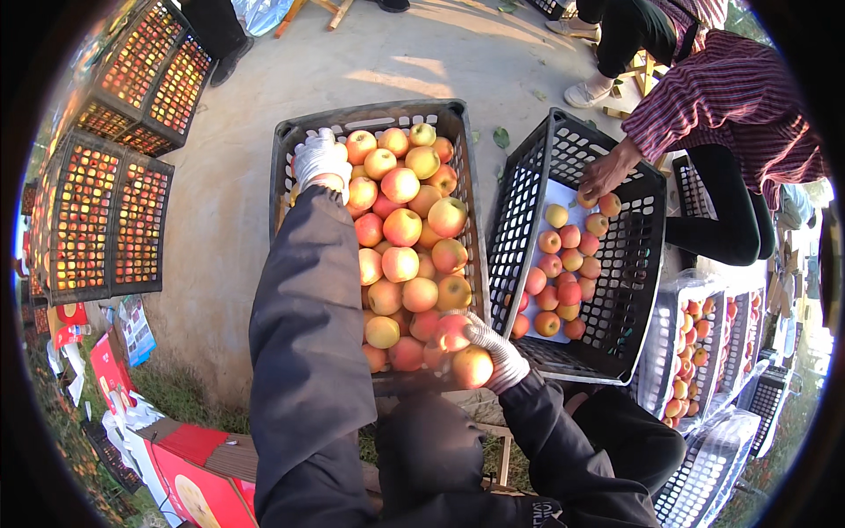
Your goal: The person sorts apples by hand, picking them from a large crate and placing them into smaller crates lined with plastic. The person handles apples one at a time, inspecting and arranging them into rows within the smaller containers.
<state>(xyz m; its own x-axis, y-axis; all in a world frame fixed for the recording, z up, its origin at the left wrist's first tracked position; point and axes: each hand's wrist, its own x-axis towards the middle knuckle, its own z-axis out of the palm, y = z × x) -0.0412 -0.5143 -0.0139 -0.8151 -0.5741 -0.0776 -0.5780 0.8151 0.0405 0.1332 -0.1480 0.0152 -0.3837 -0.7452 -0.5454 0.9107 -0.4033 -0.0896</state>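
A black plastic crate (476, 257) full of red-yellow apples (401, 228) stands before me. My left hand (322, 162), in a whitish knit glove, reaches into its far left corner among the apples. Its fingertips are partly hidden, so whether it grips an apple cannot be told. At the near right corner, my right hand (498, 353), in a striped knit glove, has its fingers around a red apple (452, 332). Against the same hand sits a yellow-red apple (472, 367), slightly blurred.
Right of it, a tilted black crate (604, 356) holds apples on white lining; a co-worker's hand (610, 171) reaches inside. Stacked apple crates (109, 224) stand left. Plastic-wrapped crates (690, 350) lie at right. Red cardboard cartons (191, 475) are at lower left.
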